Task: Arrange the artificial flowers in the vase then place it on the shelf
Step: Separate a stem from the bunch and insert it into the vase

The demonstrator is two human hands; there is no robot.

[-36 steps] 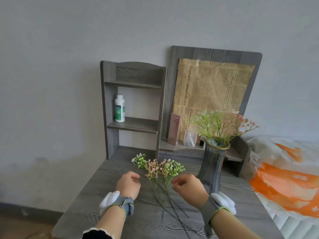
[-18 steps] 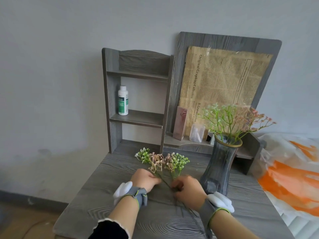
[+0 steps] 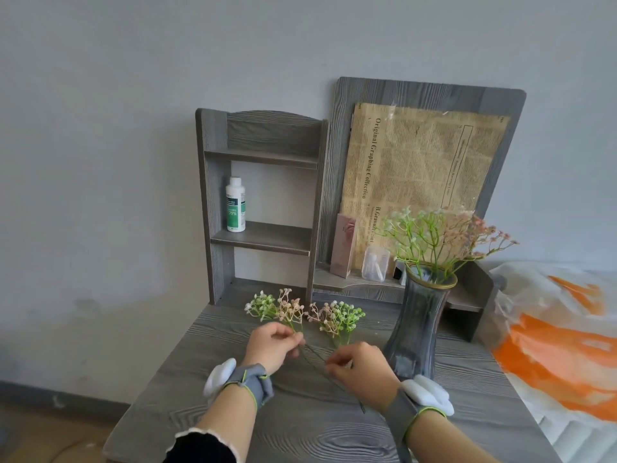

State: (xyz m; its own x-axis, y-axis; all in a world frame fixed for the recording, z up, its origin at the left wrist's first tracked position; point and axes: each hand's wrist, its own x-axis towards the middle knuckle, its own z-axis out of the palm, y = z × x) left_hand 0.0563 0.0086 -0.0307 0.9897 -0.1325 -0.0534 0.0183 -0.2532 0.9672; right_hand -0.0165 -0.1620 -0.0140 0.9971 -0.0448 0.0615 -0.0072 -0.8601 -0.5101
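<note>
Two bunches of artificial flowers lie on the grey wooden table (image 3: 200, 389). The left flower bunch (image 3: 273, 307) has green and pale pink heads; my left hand (image 3: 273, 345) pinches its stem just below the blooms. The right flower bunch (image 3: 337, 317) lies beside it; my right hand (image 3: 359, 370) grips thin dark stems that cross toward the left. A tall grey glass vase (image 3: 417, 325) with a gold rim stands to the right of my right hand and holds several flower sprigs (image 3: 440, 233). The grey shelf unit (image 3: 263, 237) stands at the back of the table.
A white bottle with a green label (image 3: 235, 204) stands on the shelf's middle board. A pink box (image 3: 344, 245) and a clear small bottle (image 3: 375, 264) sit on the low ledge before a newspaper-print sheet (image 3: 420, 168). An orange and white bag (image 3: 561, 332) lies at the right.
My hands have moved apart along the stems, and the flowers that lay as one cluster now lie as two separate bunches. The view has shifted slightly.
</note>
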